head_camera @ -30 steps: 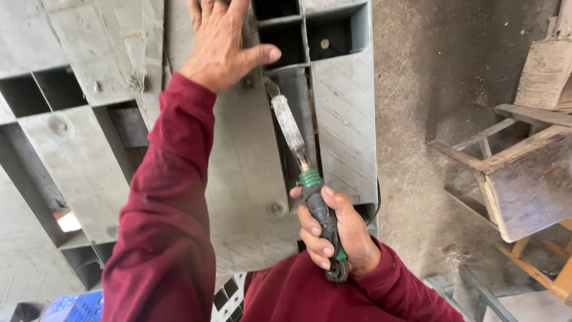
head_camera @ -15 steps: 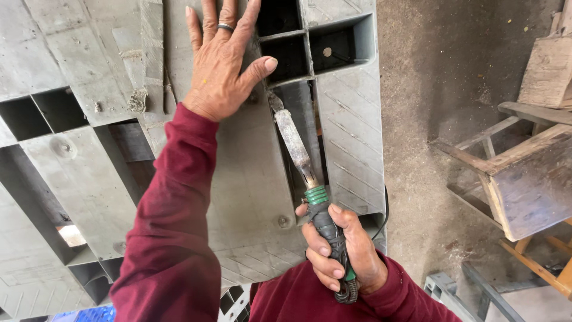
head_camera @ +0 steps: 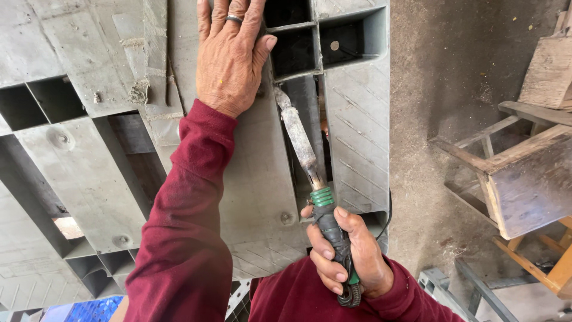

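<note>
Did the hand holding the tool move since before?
Yes. The right hand slid its tool up along the grey pallet, nearer the flat left hand.

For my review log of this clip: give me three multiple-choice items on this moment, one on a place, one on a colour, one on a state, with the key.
1. Where does the left hand rest?
A. flat on the grey plastic pallet
B. on the wooden chair
C. on the floor

2. What colour is the collar at the top of the tool's handle?
A. red
B. green
C. yellow

3. How does the right hand stand?
A. open and empty
B. pressed flat on the pallet
C. closed around the handle of the long-bladed tool

Key: 1 A, the palm and spread fingers lie on the grey panel. 2 B, the ribbed collar above the dark grip is green. 3 C, the fingers wrap the grip, with the blade pointing up into a gap in the pallet.
</note>
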